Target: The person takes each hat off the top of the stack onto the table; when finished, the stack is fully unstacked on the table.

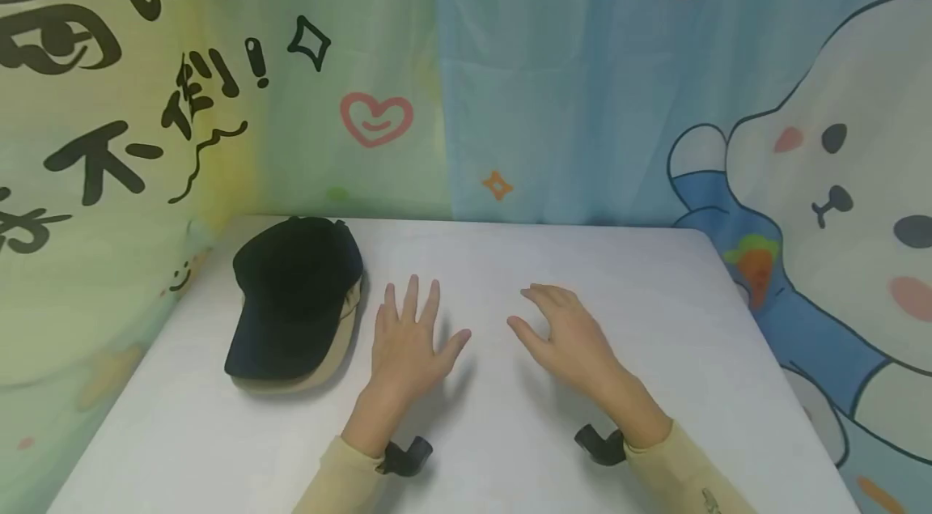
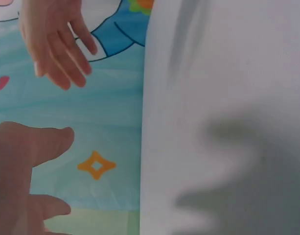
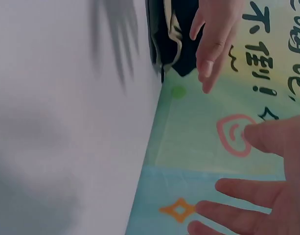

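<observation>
Two caps lie stacked at the left of the white table: a black cap on top, with a beige cap showing beneath its brim and side. To the right of them my left hand hovers over the table, fingers spread and holding nothing. My right hand is held over the middle of the table, thumb apart from the fingers, also with nothing in it. In the right wrist view, the dark cap shows partly behind the left hand.
The white table runs back to a printed curtain with hearts, stars, writing and a white cartoon animal. Each wrist carries a small black camera mount, the left mount and the right mount.
</observation>
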`<state>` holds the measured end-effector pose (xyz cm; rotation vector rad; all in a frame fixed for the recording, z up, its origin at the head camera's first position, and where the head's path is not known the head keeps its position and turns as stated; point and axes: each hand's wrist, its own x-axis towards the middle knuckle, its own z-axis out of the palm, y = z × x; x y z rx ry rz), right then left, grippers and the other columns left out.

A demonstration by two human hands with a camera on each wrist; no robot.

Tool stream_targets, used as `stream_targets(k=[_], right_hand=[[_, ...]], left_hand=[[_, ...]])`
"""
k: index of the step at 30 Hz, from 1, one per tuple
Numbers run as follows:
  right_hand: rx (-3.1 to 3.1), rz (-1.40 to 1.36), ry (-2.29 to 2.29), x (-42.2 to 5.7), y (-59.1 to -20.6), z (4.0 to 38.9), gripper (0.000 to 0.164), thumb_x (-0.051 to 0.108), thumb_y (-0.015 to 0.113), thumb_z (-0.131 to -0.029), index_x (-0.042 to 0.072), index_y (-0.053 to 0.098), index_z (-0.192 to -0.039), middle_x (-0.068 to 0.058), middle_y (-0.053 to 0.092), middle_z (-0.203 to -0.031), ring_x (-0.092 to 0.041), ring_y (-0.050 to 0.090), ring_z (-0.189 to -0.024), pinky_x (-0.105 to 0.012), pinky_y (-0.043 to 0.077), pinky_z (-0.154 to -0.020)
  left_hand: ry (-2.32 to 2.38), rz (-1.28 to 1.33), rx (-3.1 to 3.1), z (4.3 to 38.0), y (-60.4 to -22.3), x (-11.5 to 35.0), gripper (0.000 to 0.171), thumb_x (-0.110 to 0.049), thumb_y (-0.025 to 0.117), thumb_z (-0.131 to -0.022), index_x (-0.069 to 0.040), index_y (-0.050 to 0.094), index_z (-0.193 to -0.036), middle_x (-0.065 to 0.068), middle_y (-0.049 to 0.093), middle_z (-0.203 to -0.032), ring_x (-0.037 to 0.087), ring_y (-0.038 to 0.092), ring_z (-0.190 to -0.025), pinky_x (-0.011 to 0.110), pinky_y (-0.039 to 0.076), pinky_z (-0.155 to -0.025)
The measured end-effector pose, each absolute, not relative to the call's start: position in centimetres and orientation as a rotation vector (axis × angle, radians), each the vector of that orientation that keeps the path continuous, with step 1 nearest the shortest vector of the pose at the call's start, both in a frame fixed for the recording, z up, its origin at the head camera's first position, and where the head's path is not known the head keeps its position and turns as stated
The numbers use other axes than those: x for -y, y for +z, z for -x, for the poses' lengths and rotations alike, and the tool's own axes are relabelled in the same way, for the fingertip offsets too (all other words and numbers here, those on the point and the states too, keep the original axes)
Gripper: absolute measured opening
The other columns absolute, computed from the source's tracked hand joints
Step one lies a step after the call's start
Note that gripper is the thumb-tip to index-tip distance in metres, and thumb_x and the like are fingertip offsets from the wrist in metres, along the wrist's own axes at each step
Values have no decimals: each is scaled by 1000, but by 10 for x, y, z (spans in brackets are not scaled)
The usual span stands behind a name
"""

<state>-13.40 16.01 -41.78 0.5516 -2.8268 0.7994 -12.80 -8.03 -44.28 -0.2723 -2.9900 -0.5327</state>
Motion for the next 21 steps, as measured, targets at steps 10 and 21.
stream_targets(k=[10, 21], right_hand=[[2630, -624, 1297, -105, -399, 181, 30, 24, 68, -95, 5, 69, -118, -8, 70, -114, -25, 68, -99, -42, 58, -83], [2480, -473, 1853, -8, -414, 206, 22, 20, 70, -94, 8, 72, -112, -1, 73, -107, -14, 68, -97, -28, 56, -83]], left_hand=[[-1002, 149, 2622, 130, -427, 109, 48, -34, 69, -93, -6, 61, -131, 15, 58, -130, 33, 57, -117, 50, 51, -93], [-1020, -221, 2241, 97, -411, 204, 24, -14, 72, -91, -3, 70, -113, 11, 65, -114, 23, 61, -98, 13, 47, -75]])
